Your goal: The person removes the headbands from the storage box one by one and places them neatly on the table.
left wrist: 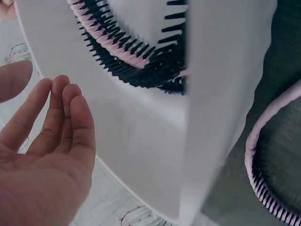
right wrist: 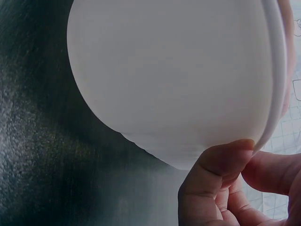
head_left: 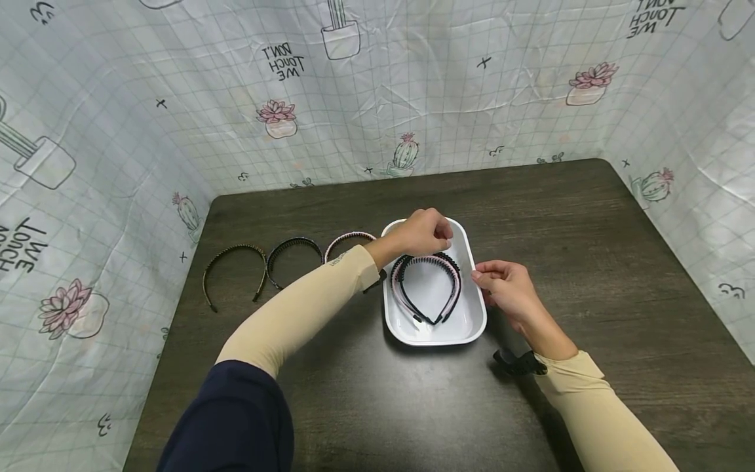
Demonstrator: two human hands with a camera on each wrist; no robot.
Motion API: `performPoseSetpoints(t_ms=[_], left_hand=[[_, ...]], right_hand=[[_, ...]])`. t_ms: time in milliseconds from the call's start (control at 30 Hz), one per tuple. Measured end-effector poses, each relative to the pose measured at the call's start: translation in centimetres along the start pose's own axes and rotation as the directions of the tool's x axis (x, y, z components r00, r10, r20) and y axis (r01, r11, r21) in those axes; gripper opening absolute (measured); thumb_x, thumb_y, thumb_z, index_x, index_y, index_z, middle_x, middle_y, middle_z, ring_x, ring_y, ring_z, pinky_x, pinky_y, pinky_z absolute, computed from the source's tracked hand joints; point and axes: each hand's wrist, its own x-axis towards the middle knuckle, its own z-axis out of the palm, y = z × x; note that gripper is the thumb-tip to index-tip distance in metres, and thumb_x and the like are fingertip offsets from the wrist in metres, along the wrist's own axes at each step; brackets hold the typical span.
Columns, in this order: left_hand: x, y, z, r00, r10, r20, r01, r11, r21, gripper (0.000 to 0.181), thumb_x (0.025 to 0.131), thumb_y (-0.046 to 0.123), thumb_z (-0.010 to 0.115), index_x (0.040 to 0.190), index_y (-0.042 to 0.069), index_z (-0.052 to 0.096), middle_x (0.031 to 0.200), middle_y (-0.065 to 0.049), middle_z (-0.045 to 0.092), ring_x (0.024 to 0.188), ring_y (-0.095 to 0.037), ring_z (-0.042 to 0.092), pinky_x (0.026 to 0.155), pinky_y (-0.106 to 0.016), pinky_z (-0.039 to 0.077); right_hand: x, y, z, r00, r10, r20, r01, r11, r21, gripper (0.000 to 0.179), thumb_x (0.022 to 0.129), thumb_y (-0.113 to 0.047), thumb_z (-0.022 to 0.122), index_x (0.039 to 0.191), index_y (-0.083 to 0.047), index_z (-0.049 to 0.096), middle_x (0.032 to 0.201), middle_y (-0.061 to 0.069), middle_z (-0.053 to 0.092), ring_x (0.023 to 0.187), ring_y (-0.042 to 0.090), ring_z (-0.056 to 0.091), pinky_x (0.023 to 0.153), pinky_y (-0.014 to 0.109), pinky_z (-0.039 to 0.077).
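Observation:
A white rectangular tray (head_left: pixel 433 341) stands on the table, with toothed headbands lying overlapped inside it. Among them are a pink headband (left wrist: pixel 101 37) and black headbands (left wrist: pixel 141 77); the overlap hides how many. My left hand (head_left: pixel 426 231) hovers above the far part of the tray, its fingers loosely bent and the thumb apart, holding nothing. At the tray's right side, my right hand (head_left: pixel 508 288) pinches the rim between thumb and fingers, as the right wrist view shows closely.
Left of the tray, a pink headband (head_left: pixel 354 235), a dark headband (head_left: pixel 295 240) and a brownish headband (head_left: pixel 206 272) lie in a row on the dark wooden table (head_left: pixel 354 419). My left forearm partly covers the pink and dark ones. A patterned curtain (head_left: pixel 377 98) surrounds the table's far sides.

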Motion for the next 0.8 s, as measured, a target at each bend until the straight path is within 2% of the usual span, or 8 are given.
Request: performPoseSetpoints(t_ms=[300,800], left_hand=[[0.55,0.01,0.42,1.000,-0.008,0.020,0.007,0.998,0.067,0.017,0.098,0.015,0.069,0.109,0.006,0.079,0.102,-0.007,0.079,0.090,-0.011,0.065,0.082,-0.021,0.051],[0.63,0.65,0.17,0.999,-0.016,0.033,0.015,0.999,0.053,0.019,0.098,0.015,0.069,0.110,0.005,0.079,0.103,-0.008,0.080,0.092,-0.012,0.068,0.083,-0.019,0.051]], right_hand=[[0.13,-0.15,-0.09,1.000,0.010,0.008,-0.010,1.000,0.000,0.038,0.105,-0.013,0.063,0.129,0.015,0.056,0.079,-0.013,0.069,0.074,0.002,0.062,0.062,0.024,0.055],[0.18,-0.39,-0.10,1.000,0.021,0.007,-0.021,1.000,-0.001,0.038,0.105,-0.012,0.063,0.130,0.015,0.056,0.081,-0.012,0.069,0.075,0.003,0.063,0.062,0.024,0.056]])
